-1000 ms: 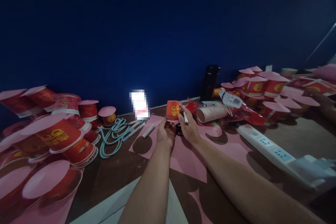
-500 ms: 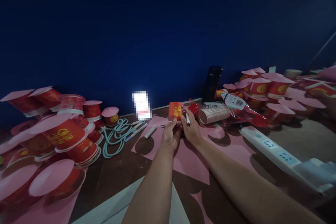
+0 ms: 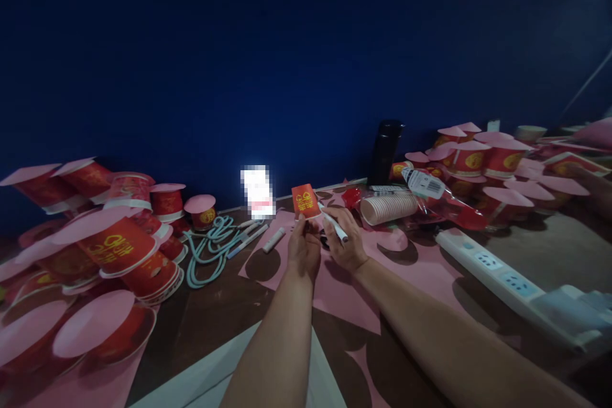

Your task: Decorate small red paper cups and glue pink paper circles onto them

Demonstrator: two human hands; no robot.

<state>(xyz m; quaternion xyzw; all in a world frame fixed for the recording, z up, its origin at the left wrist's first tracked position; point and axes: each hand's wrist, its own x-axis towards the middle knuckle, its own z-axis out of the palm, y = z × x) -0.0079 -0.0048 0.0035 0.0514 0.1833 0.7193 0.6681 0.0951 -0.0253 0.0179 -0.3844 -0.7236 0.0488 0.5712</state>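
Observation:
Above the cut pink paper (image 3: 344, 296), my left hand (image 3: 303, 248) grips a small red paper cup (image 3: 306, 201) with yellow characters near its lower edge. My right hand (image 3: 347, 242) has its fingers closed round a white marker-like pen (image 3: 338, 227), whose front end points at the right side of the cup. Whether the tip touches the cup I cannot tell. Dark scissor handles (image 3: 324, 239) show partly between my hands, mostly hidden. A short white tube (image 3: 274, 240) lies left of my left hand.
Red cups with pink paper discs (image 3: 117, 243) crowd the left, and more cups (image 3: 473, 158) stand at right. A pale blue cable (image 3: 210, 248), glowing phone-like screen (image 3: 258, 191), black flask (image 3: 386, 153), nested paper cups (image 3: 389, 208) and power strip (image 3: 492, 271) surround my hands.
My left hand has shifted left with the cup, which is now tilted. The pen in my right hand has swung from near upright to slanting toward the cup.

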